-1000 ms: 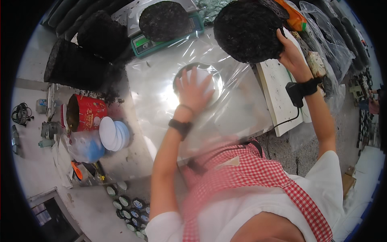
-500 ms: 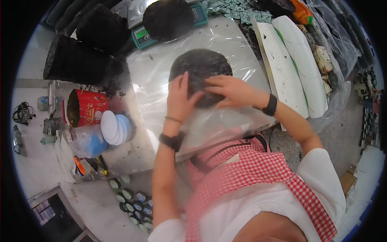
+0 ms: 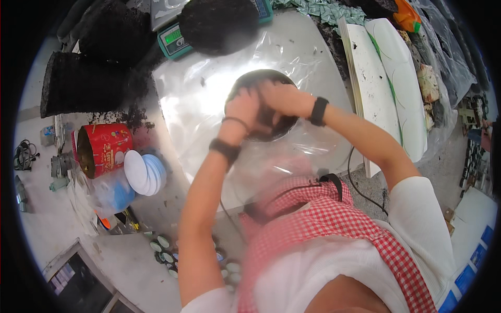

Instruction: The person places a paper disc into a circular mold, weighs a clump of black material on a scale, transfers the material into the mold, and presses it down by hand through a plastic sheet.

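Observation:
A black, rough-looking round cake (image 3: 284, 125), perhaps of dried seaweed, lies on a pale board under or among clear plastic film (image 3: 318, 138). My left hand (image 3: 242, 110) is over its left side, and my right hand (image 3: 286, 99) comes over its upper right. Both hands bear on the cake close together, fingers bent. Motion smears the fingers, so whether they grip its edge or only press is not visible. Beyond it, a second black cake (image 3: 219, 26) sits on a green digital scale (image 3: 175, 47) with a lit display.
Tall black stacks (image 3: 83, 83) stand at the far left. Nearer are a red tin (image 3: 117, 143), round white and blue discs (image 3: 138, 172) and an orange-handled tool (image 3: 106, 223). White sheets (image 3: 368, 88) lie to the right. Small green packets (image 3: 329, 18) are heaped at the back.
My spread hands have drawn closer together over the cake, fingers now bent. The right hand has moved left and up. The whole view has shifted slightly.

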Available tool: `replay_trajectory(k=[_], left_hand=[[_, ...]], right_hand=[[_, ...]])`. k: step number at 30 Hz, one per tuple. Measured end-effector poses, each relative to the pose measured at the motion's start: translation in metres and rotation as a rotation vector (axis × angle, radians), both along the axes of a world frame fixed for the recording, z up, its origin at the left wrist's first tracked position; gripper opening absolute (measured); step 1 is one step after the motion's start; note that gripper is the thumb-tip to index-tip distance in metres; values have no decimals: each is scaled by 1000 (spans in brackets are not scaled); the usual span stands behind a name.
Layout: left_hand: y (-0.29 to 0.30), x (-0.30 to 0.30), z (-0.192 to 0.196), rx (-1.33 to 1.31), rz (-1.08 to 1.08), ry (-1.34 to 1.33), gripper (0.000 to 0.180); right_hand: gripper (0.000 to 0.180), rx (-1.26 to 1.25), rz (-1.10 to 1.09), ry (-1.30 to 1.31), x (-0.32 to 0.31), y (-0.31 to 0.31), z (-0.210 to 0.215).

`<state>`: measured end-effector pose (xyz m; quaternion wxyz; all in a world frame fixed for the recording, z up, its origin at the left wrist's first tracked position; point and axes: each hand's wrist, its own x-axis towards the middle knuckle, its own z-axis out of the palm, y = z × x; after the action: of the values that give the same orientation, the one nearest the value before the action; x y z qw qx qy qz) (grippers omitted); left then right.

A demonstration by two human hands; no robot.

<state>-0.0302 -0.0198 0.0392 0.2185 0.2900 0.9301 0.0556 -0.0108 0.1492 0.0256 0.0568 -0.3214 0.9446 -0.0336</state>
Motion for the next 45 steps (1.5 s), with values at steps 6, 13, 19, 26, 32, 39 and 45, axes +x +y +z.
replay_trajectory(k=[6,13,19,26,32,39,45], left_hand=[[-13,7,8,68,51,18,125],[-2,92,50,411,80,235,46],[-12,112,87,508,113,243,42],[-16,86,137,781,232,324,36],[-87,110,-32,588,369,647,48],[-59,102,28,1052,863,98,53],[-18,89,37,467,130,384,64]], right_hand=[[72,-210,28,-119,-5,-3,23],[48,-513,-287,-525,-36,63,24],[84,-397,-575,-131,-184,20,30],[56,-874,-511,94,-223,22,10],[44,-1467,-430,-186,-73,27,139],[50,-811,-644,-348,59,25,53],[42,-752,-559,5,61,13,37]])
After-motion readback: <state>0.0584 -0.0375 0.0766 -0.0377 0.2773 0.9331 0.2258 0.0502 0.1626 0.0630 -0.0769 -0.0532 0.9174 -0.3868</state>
